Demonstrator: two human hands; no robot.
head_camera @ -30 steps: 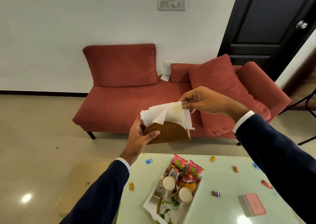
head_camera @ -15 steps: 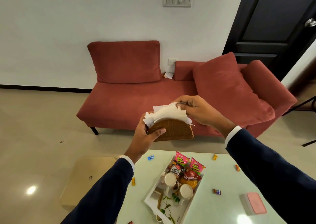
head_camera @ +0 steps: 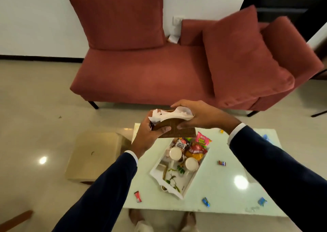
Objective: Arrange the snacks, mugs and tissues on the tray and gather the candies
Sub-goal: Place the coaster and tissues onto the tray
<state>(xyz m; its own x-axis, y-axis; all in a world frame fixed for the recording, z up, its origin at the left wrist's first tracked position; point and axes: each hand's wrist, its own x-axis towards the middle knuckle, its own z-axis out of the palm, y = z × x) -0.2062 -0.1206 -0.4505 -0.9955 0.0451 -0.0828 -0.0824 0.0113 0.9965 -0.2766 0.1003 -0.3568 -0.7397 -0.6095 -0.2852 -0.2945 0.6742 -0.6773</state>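
Fingers of the left hand (head_camera: pixel 148 136) are wrapped around the woven tissue holder (head_camera: pixel 174 130); the white tissues (head_camera: pixel 172 114) are pressed down by the right hand (head_camera: pixel 200 115). Both are held above the tray (head_camera: pixel 191 182) on the table (head_camera: pixel 221 192).

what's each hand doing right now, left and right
Left hand: closed on the brown tissue holder, held above the table.
Right hand: closed over the white tissues at the holder's top.

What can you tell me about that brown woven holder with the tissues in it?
The tissue holder is brown, looks woven like wicker, with a rounded top and flat base. White tissues stick out of its top, rumpled. It is held upright in the air above the tray: the left hand grips its left end, the right hand presses over the tissues.
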